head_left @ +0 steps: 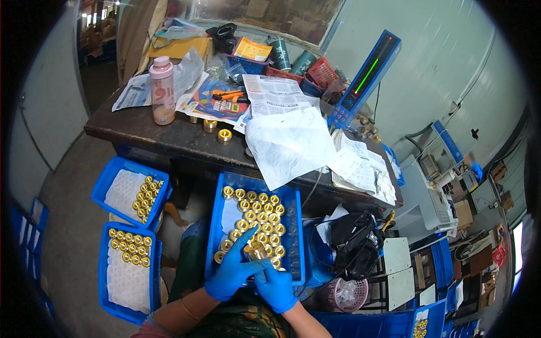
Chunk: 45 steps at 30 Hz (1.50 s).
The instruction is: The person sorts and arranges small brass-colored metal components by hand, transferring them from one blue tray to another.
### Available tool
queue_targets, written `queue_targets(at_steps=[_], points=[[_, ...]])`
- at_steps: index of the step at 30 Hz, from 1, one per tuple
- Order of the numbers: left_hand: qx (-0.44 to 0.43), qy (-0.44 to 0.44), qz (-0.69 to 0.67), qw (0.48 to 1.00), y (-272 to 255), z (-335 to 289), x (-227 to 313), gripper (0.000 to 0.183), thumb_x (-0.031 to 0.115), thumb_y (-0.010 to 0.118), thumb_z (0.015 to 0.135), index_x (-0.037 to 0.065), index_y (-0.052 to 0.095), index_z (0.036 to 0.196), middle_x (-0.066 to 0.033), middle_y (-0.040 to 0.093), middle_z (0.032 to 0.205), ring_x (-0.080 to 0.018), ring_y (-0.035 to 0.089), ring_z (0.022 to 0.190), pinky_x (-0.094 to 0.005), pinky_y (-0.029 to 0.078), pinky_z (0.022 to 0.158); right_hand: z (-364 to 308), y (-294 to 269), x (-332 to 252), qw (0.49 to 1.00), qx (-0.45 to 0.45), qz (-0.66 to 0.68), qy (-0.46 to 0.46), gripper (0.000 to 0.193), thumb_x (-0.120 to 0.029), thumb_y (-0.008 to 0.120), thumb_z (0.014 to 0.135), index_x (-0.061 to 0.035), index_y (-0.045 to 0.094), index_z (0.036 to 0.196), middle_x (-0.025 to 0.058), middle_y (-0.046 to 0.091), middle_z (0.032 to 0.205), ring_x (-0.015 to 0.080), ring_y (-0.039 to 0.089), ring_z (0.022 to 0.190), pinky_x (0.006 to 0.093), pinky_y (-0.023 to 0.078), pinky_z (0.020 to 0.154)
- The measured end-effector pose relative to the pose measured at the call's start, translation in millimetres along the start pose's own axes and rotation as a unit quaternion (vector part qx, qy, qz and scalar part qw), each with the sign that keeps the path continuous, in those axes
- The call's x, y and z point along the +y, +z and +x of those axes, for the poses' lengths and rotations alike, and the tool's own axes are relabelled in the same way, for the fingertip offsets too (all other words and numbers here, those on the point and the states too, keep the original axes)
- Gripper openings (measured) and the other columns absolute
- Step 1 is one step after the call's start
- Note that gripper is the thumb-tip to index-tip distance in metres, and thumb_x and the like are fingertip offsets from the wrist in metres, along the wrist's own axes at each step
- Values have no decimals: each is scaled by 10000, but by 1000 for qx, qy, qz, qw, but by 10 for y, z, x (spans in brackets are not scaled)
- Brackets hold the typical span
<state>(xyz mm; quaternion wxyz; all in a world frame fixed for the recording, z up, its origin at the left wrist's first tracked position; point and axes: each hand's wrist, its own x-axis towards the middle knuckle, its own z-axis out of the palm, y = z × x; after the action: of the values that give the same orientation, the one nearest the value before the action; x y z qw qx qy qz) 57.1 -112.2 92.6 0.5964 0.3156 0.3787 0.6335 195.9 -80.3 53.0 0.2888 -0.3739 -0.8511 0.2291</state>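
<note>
My left hand [230, 275], in a blue glove, is closed round a short brass-and-steel cylinder [257, 252], one finger along its far left side. Also gloved in blue, my right hand [276, 287] meets it at the cylinder's near end, with its fingertips closed there; their exact grip is partly hidden. Both hands are over the near part of a blue bin [299, 236]. Inside that bin stand several rows of similar gold-topped metal cylinders [262, 217] on a white sheet, some covered by my hands.
Two blue bins [103, 276] with more cylinders stand at the left. On the dark table [135, 127] are a pink bottle [162, 93], loose papers [290, 141], an orange cutter [228, 96] and a blue column gauge [365, 79]. A black bag [355, 242] and pink basket [350, 294] are at right.
</note>
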Motion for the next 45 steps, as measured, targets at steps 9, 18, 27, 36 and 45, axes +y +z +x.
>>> queue_targets(at_steps=[9, 18, 27, 36, 45], points=[[130, 25, 116, 984, -420, -125, -220, 481, 45, 606, 805, 12, 418, 1246, -111, 496, 1167, -168, 508, 1039, -305, 443, 886, 64, 174, -117, 999, -45, -12, -18, 193, -221, 593, 835, -56, 644, 920, 178, 593, 604, 325, 602, 518, 382, 468, 450], [401, 161, 217, 875, -1831, -579, -59, 361, 18, 647, 771, 19, 521, 1109, -71, 562, 1021, -171, 555, 936, -283, 461, 823, 152, -15, 169, 958, -60, 144, 239, 246, -212, 531, 897, 7, 594, 806, 102, 562, 547, 165, 523, 411, 325, 406, 394], [653, 157, 472, 571, -3688, -1855, -535, 341, 117, 721, 720, -29, 603, 1004, -118, 635, 903, -189, 588, 797, -311, 481, 721, 76, 94, 284, 909, -88, 261, 313, 273, -206, 493, 917, 19, 581, 791, 59, 562, 582, 99, 477, 422, 271, 363, 369], [644, 77, 450, 615, -3779, -1581, -566, 402, 183, 735, 691, -36, 605, 1002, -202, 636, 906, -290, 622, 802, -355, 488, 717, 49, 43, 386, 918, -76, 213, 325, 238, -194, 510, 905, 15, 592, 826, 31, 534, 562, 71, 442, 496, 280, 340, 419], [228, 281, 648, 671, -1595, 169, 456, 265, 74, 637, 735, 15, 619, 993, -170, 617, 883, -333, 593, 803, -379, 473, 765, 110, 18, 353, 921, -111, 228, 296, 258, -231, 546, 891, 13, 610, 835, 112, 606, 585, 147, 576, 451, 297, 446, 414]])
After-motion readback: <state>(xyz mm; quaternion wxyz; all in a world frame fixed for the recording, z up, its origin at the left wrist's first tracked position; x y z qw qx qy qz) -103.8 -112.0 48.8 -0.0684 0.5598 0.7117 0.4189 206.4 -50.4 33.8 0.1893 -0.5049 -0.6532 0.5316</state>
